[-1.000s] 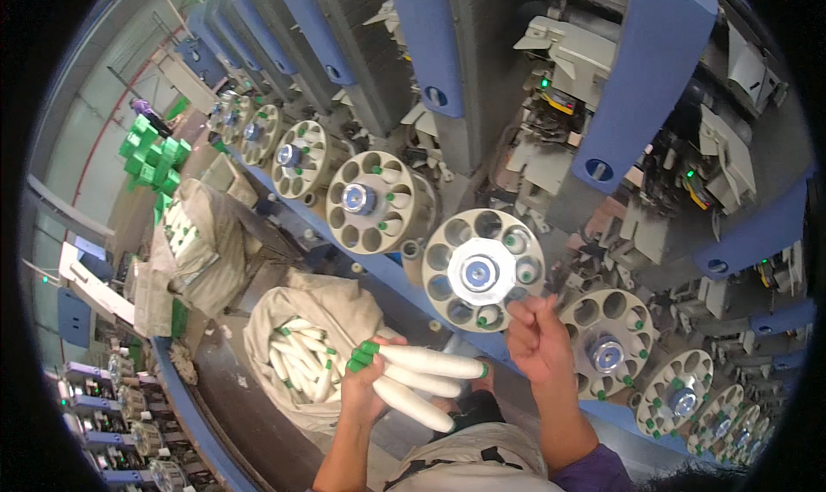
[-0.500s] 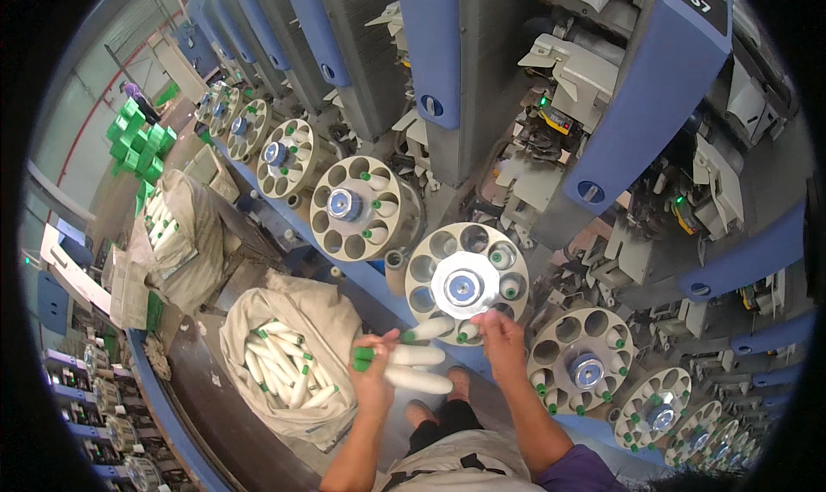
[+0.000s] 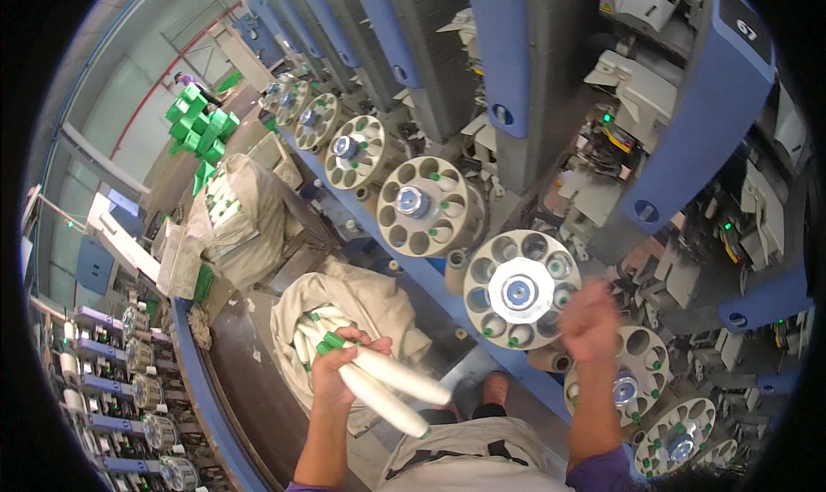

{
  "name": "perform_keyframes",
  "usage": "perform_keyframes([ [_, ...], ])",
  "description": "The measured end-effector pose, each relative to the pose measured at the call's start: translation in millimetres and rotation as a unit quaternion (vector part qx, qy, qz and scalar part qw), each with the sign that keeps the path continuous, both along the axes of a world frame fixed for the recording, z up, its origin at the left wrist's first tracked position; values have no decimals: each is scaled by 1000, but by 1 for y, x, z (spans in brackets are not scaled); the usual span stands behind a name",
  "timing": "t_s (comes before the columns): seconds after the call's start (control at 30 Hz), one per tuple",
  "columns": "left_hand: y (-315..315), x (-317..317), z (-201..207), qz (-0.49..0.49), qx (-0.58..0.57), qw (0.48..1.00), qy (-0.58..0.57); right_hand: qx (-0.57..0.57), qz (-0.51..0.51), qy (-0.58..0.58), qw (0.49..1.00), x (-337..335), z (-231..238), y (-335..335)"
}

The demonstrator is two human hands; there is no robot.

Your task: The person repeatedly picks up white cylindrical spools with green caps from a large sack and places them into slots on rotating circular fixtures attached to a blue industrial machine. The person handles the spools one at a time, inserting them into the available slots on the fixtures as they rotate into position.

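The left hand pinches bobbins by green ends, perhaps sparing the yarn; at four o'clock off the round magazine, the right hand blurs; I can't tell its fingers' state.

a head-worn fisheye faces down, near the left hand and right hand.

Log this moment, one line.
left hand: holds two white bobbins | right hand: blurred near round holder, grip unclear | sack: open, more bobbins inside

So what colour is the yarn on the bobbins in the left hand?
Creamy white; the bobbins show best in the head view.
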State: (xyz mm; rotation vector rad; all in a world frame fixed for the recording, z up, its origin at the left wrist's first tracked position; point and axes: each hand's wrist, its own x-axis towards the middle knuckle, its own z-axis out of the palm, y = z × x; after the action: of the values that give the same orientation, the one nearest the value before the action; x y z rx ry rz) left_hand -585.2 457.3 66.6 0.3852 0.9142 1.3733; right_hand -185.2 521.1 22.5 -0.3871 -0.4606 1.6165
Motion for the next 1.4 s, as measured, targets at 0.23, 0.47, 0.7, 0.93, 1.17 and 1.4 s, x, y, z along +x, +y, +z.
perform_keyframes([
  [0.23,31,-24,-32,-76,-5,995,-71,-13,-84,-422,903,-100,-4,-3],
  [0.47,87,-61,-30,-91,22,996,14,121,-148,-608,770,-214,15,-12],
  [0.7,115,-58,-62,-105,61,992,46,-4,-197,-604,773,-284,-26,-14],
  [0.93,142,20,-116,-156,225,942,194,-276,-220,-183,918,-244,-52,15],
  [1.17,163,28,-136,-369,149,893,208,-142,-226,220,938,-157,-69,14],
  [1.4,203,-24,-101,-299,-68,952,5,58,1,-637,769,-214,-8,9],
])
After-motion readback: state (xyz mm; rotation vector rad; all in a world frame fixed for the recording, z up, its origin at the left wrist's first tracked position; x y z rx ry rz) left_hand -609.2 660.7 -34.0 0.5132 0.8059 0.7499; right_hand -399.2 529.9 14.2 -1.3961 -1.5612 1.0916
